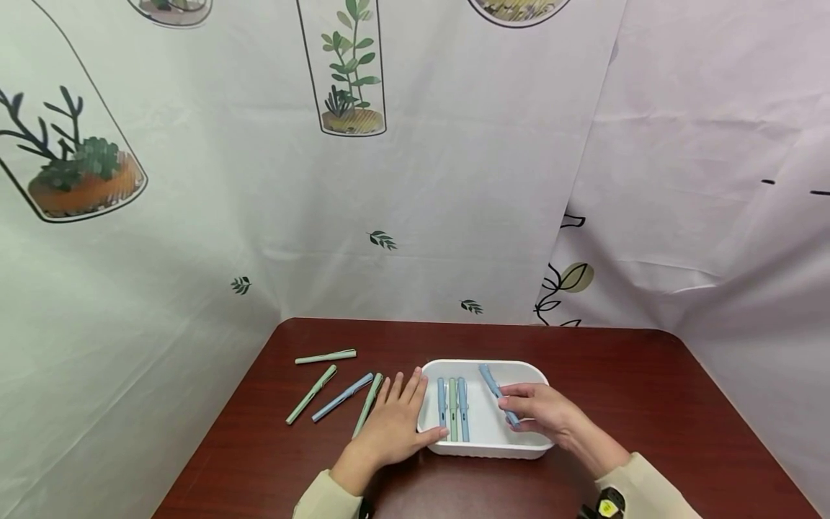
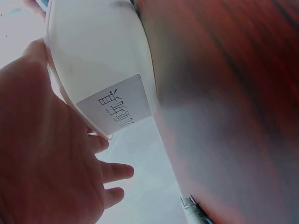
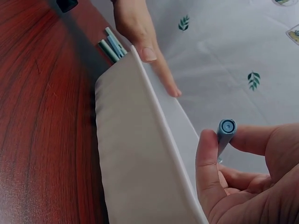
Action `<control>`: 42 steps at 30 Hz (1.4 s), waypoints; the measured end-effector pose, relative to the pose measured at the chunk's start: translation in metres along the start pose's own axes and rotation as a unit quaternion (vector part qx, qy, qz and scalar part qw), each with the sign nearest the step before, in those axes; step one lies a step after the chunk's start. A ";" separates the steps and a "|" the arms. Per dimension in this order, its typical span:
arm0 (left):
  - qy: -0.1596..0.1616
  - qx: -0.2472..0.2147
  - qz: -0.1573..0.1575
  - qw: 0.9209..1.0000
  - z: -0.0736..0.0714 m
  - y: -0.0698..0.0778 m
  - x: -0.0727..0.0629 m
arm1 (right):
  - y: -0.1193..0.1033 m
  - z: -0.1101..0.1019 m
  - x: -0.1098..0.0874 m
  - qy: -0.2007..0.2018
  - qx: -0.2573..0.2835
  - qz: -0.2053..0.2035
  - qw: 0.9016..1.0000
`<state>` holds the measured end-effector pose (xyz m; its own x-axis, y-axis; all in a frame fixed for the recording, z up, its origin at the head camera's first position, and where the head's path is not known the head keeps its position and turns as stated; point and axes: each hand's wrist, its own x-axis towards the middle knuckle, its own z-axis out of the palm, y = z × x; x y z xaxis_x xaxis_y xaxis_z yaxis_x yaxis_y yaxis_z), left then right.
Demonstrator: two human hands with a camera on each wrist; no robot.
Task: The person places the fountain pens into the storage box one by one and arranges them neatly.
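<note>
A white plastic tray (image 1: 486, 450) stands on the table, with two blue pens and one green pen (image 1: 453, 409) lying side by side in its left part. Over the tray's right half, my right hand (image 1: 541, 412) pinches another blue pen (image 1: 491, 380) between thumb and fingers; the pen slants. In the right wrist view that pen (image 3: 227, 128) shows end-on at the fingertips. My left hand (image 1: 395, 425) rests on the tray's left rim with fingers spread and straight. The left wrist view shows its palm (image 2: 51, 149) against the tray's labelled side (image 2: 117, 105).
Left of the tray on the dark red table (image 1: 583, 360) lie three green pens, including one (image 1: 326, 357) at the back, and a blue pen (image 1: 342, 398). One green pen (image 1: 368, 405) is partly behind my left hand. A printed cloth (image 1: 421, 187) hangs behind the table.
</note>
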<state>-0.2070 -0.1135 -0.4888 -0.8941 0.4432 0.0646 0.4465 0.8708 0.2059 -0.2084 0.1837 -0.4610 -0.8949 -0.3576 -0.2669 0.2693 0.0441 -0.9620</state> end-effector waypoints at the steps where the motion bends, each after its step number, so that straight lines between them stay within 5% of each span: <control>1: 0.001 0.000 0.000 1.000 0.000 0.000 0.000 | 0.000 0.001 0.001 0.000 -0.004 0.000 1.000; 20: 0.009 0.003 -0.009 1.000 -0.002 0.005 0.000 | 0.012 0.016 0.020 0.058 -0.062 0.035 0.996; 29: 0.006 0.010 -0.012 1.000 -0.001 0.006 0.001 | 0.015 0.022 0.022 0.043 -0.077 0.029 0.996; 42: 0.006 0.006 -0.012 1.000 0.000 0.005 0.001 | 0.018 0.031 0.027 0.083 -0.137 0.057 0.986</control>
<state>-0.2056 -0.1087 -0.4873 -0.9053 0.4189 0.0707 0.4244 0.8840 0.1958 -0.2168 0.1454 -0.4836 -0.9163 -0.1803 -0.3576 0.2851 0.3333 -0.8987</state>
